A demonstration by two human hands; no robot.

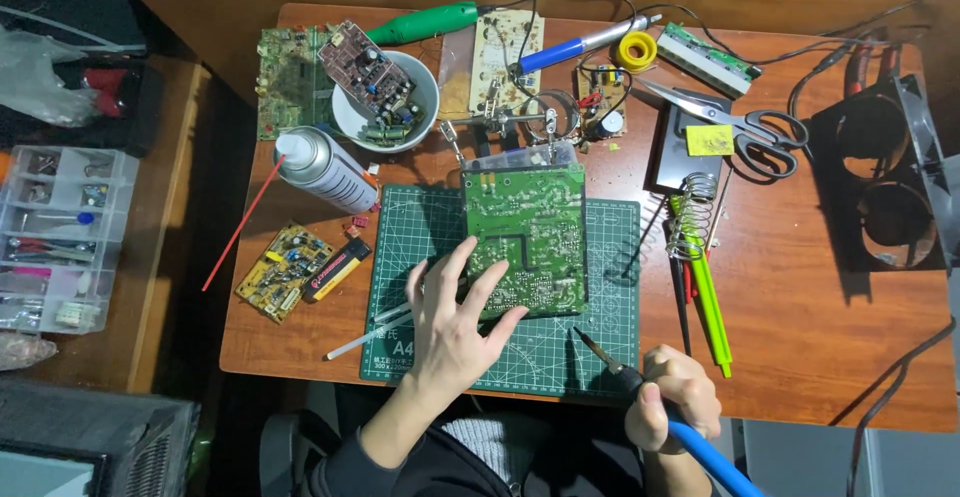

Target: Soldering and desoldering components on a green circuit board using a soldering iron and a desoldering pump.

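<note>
Nearest me, my right hand is closed in a fist around the blue handle of the soldering iron, at about five o'clock on the table. Its dark tip points up toward eleven o'clock and hangs over the green cutting mat, just short of the board's lower right corner and not touching it.

My left hand lies open at about seven o'clock, fingers spread. The fingertips press on the lower left edge of the green circuit board; nothing is gripped. The board lies solder side up in the middle of the mat, its far edge by the clip stand.

As I judge it, the board is set and steadied and the iron is in hand, but no joint is being worked yet, so the soldering itself is left to do. I cannot tell which joints are already done.

A thin white stick lies on the mat beside my left wrist. Farther off sit the spray can at ten o'clock, a white bowl of boards behind it, and scissors at two o'clock.
</note>
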